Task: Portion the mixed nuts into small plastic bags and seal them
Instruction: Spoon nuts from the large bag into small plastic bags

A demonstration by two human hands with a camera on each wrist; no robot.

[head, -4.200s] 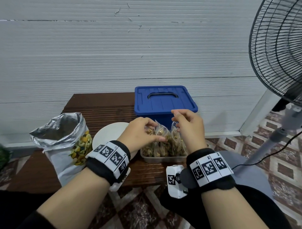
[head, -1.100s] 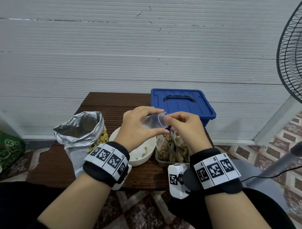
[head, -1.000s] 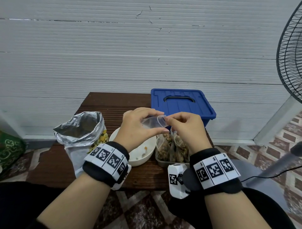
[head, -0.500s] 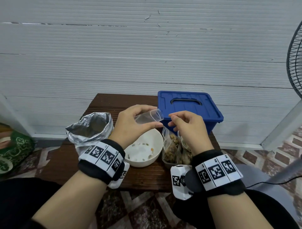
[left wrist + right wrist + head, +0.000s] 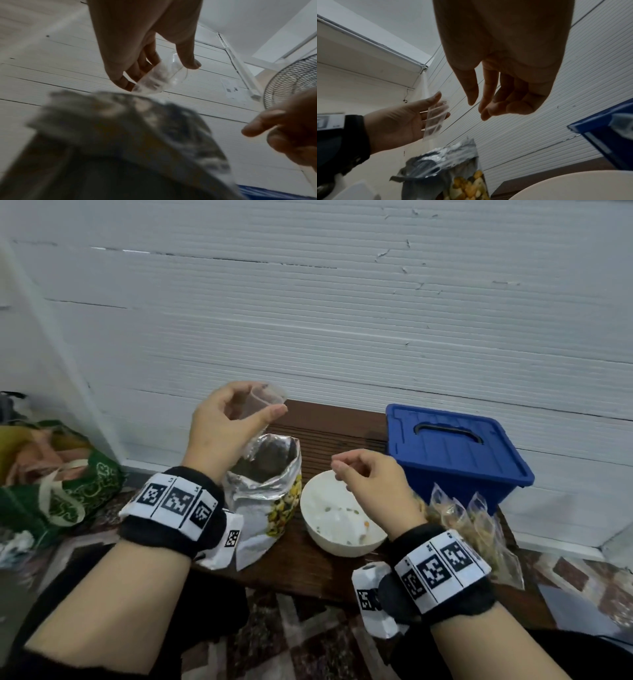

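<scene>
The left hand (image 5: 226,433) pinched an empty small plastic bag (image 5: 262,402), light, limp and slippery, best held at its open mouth, above the foil nut pouch (image 5: 270,474) near the table's (image 5: 298,563) left edge, while the right hand (image 5: 373,484) hung loosely curled, empty.

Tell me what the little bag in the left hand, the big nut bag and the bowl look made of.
Small bag: thin clear plastic; the wall shows through it. Nut bag: crinkled, shiny silver lining, likely foil laminate. Bowl: smooth, opaque white, ceramic or melamine; can't tell which.
</scene>
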